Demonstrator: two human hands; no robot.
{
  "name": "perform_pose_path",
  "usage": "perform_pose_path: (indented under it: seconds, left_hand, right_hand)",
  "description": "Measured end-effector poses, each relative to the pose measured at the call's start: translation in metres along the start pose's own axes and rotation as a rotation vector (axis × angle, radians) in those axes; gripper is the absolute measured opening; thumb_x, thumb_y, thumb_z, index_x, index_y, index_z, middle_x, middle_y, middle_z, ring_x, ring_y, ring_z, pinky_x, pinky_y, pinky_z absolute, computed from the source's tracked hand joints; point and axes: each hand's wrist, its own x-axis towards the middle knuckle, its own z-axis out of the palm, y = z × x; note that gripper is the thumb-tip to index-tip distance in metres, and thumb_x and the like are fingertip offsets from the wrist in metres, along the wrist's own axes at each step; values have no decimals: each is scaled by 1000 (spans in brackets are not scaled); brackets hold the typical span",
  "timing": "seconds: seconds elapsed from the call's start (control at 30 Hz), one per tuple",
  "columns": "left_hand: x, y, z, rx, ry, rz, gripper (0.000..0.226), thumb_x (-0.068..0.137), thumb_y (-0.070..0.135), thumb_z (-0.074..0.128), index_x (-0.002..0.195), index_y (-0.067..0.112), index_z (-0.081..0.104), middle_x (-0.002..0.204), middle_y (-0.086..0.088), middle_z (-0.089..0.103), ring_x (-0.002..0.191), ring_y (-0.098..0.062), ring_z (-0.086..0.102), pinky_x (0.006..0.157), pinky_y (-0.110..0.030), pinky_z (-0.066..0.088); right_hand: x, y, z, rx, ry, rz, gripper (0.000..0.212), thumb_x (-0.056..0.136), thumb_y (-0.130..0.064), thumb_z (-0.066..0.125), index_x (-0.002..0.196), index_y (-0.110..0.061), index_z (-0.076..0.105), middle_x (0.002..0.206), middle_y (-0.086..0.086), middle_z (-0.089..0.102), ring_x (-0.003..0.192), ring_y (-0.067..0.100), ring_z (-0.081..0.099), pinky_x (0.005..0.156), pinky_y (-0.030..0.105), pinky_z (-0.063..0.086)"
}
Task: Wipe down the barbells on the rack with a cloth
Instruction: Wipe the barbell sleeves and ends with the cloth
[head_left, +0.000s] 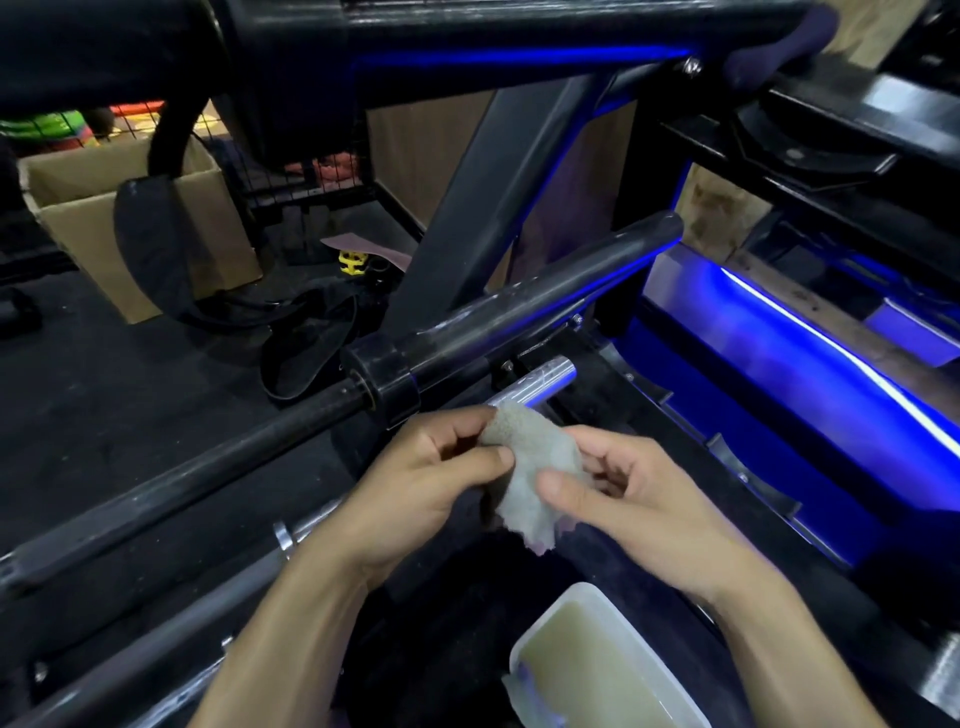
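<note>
Barbells on a dark rack, seen from above: upper black barbell (363, 374) running diagonally from lower left to upper right across the middle of the view, thick sleeve end toward the right; second, greyer barbell (171, 618) lower down at the left, roughly parallel to the first, partly hidden behind the left forearm. Small grey cloth (530, 467) held up between both hands, just below the upper barbell and not touching it. Left hand (415, 483) pinching the cloth's upper left edge between thumb and curled fingers; right hand (618, 493) gripping the right side, thumb pressed on the front of the fabric. White plastic tub (524, 654) of cloudy yellowish liquid below the hands at the bottom edge. Cardboard box (83, 218) at upper left, blue light strip (831, 343) glowing at right.
</note>
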Motion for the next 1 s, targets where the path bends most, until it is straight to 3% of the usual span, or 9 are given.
perform_pose_path:
  seconds: [0.13,0.27,0.43,0.53,0.67,0.73,0.83,0.9,1.0]
  left_hand:
    - [5,0,5,129,56,70,19,92,14,59,100,5,74,94,-26,68,82,-20,64,77,-31,51]
    - [6,2,8,109,102,64,23,89,18,63,104,16,80,129,9,64,121,-5,61,93,-19,48]
    - [9,7,15,-76,82,55,20,91,16,63,104,8,77,92,-11,72,85,-16,65,78,-26,51]
    - [10,13,19,-7,77,80,14,96,12,65,104,6,75,86,-5,71,79,-13,63,72,-23,50]
    - [9,20,20,255,125,130,14,96,15,66,105,8,74,95,-7,74,89,-18,70,80,-30,54]
    - [5,28,21,547,161,213,11,96,15,68,104,16,75,102,4,73,95,-13,71,81,-24,53]
    - [-5,54,12,845,338,420,15,94,15,67,102,24,76,100,16,71,94,-3,68,79,-13,49]
    - [-9,71,-3,977,537,493,16,92,22,67,104,27,75,101,19,68,96,-1,62,83,-12,44]
    - [-10,82,-34,1112,655,268,38,91,51,65,125,32,66,119,21,59,113,-6,52,97,-24,44]
  right_hand:
    - [0,2,-9,82,82,34,25,93,-26,68,108,-8,75,82,14,73,66,21,60,60,29,45]
    - [-4,3,-15,254,78,77,36,94,-35,68,117,-8,74,104,42,64,90,39,55,81,50,37]
    - [-5,5,-17,234,98,112,58,78,-55,83,120,-16,72,110,25,71,92,36,57,83,44,44]
    - [-5,12,-16,254,123,89,55,82,-41,81,119,-3,67,118,37,65,106,51,63,100,60,44]
    - [1,12,-14,519,245,42,72,76,-28,81,123,17,51,116,52,52,97,52,57,86,63,44]
    - [8,9,-15,607,312,36,69,72,-22,78,124,16,54,119,45,58,103,48,62,88,61,54]
    - [25,10,-12,636,519,20,59,75,-11,77,122,16,54,110,32,67,101,45,64,95,59,48]
    - [38,11,-3,563,638,-8,43,80,-15,74,112,9,59,101,30,66,94,40,62,85,51,53]
    - [55,6,10,338,700,-117,15,91,-5,70,102,-12,63,97,20,68,88,33,62,60,30,56]
